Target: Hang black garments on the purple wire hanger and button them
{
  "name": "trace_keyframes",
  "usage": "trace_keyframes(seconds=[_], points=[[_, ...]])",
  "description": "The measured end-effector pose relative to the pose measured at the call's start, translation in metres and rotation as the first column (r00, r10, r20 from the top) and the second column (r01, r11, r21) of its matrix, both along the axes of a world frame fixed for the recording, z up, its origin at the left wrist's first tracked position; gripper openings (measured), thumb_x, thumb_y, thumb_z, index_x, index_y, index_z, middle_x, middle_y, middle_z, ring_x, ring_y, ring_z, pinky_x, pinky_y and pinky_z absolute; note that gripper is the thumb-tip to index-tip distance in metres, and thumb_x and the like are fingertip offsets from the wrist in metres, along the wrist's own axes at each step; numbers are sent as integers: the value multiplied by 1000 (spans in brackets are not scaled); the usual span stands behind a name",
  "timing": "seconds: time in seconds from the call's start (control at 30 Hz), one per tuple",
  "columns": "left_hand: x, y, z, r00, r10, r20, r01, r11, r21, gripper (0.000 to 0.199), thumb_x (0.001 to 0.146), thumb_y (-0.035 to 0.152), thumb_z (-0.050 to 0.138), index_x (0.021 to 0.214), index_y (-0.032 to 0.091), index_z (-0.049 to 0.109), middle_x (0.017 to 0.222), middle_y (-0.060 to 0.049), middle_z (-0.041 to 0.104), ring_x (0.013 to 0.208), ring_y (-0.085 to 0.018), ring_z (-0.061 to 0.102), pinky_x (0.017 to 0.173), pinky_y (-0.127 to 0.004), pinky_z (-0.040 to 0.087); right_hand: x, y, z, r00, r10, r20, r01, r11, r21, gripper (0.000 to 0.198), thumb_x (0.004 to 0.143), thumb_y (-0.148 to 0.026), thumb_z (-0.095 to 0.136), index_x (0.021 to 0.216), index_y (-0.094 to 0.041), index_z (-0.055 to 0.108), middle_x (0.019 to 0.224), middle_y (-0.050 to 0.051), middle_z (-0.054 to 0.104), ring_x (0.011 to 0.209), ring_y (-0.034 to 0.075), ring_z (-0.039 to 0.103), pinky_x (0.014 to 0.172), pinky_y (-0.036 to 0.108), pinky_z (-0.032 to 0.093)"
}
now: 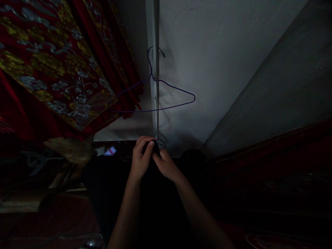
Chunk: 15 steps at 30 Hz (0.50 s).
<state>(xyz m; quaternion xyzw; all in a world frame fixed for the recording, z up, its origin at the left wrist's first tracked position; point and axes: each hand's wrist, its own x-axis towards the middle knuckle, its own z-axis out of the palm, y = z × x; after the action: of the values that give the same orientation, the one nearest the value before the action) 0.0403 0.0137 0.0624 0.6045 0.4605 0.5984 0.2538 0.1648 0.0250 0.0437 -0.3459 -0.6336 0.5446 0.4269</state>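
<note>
Close together in the lower middle, my left hand (141,156) and my right hand (166,162) are both closed around a dark bundle (156,148) that looks like black cloth. My left thumb lies across its top. My right fingers are mostly hidden behind the bundle, and its lower part blends into the dark area between my forearms. Above my hands a thin purple wire hanger (178,87) hangs with nothing on it, its hook over a narrow pale vertical strip (155,65) on the wall.
At the upper left hangs a red cloth (59,65) with gold and silver embroidery. A pale wall (202,69) stands ahead and to the right. Wooden pieces (72,148) lie low on the left beside a small pixelated patch. The lower right is very dark.
</note>
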Motion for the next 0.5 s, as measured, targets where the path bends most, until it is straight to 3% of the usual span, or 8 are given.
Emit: trace_keyframes(seconds=[0.07,0.1,0.17,0.23,0.37,0.43,0.5], points=[[-12,4,-14,992,-120,42,125,977,-170,46,99,61,49,114,23,70,111,-8,70,107,-23,63,99,-37,48,11,10,14,992,79,94,-73,995,-74,34,90,-52,56,83,-20,66,81,4,67,83,22,64,77,35,53],[-19,6,-21,977,-204,70,215,936,-278,57,98,68,43,116,22,70,113,-9,71,107,-25,64,99,-39,49,17,16,22,985,111,134,-97,990,-103,35,88,-53,58,79,-20,65,77,3,64,78,20,62,71,32,52],[-33,7,-34,932,-354,80,347,804,-483,72,93,79,36,111,20,73,111,-10,73,106,-28,66,99,-42,50,31,30,39,955,189,229,-161,978,-134,36,84,-53,64,74,-19,63,71,1,61,70,16,58,62,28,47],[-47,5,-36,897,-443,9,359,715,-600,72,89,80,44,104,18,76,108,-10,75,105,-30,67,97,-43,52,42,45,56,880,323,348,-289,946,-147,36,76,-51,74,71,-17,63,67,-1,59,64,14,53,56,25,42],[-68,0,-19,817,-568,-96,431,714,-552,44,89,56,67,111,19,77,109,-8,77,101,-29,70,93,-40,55,54,70,82,688,584,430,-566,803,-186,37,64,-45,84,66,-15,64,60,-2,57,56,11,49,49,23,37],[-74,-1,-12,795,-599,-96,485,722,-493,35,90,44,70,114,20,77,108,-8,78,99,-28,72,89,-39,57,55,80,90,693,581,427,-588,798,-131,34,69,-45,80,63,-15,65,56,-2,55,52,11,48,48,23,35],[-79,-2,-12,799,-587,-134,471,748,-466,27,90,39,70,110,22,78,104,-8,79,92,-28,74,79,-36,59,57,90,98,748,485,454,-545,838,3,30,73,-42,74,61,-16,65,55,-3,54,51,11,47,49,23,33]])
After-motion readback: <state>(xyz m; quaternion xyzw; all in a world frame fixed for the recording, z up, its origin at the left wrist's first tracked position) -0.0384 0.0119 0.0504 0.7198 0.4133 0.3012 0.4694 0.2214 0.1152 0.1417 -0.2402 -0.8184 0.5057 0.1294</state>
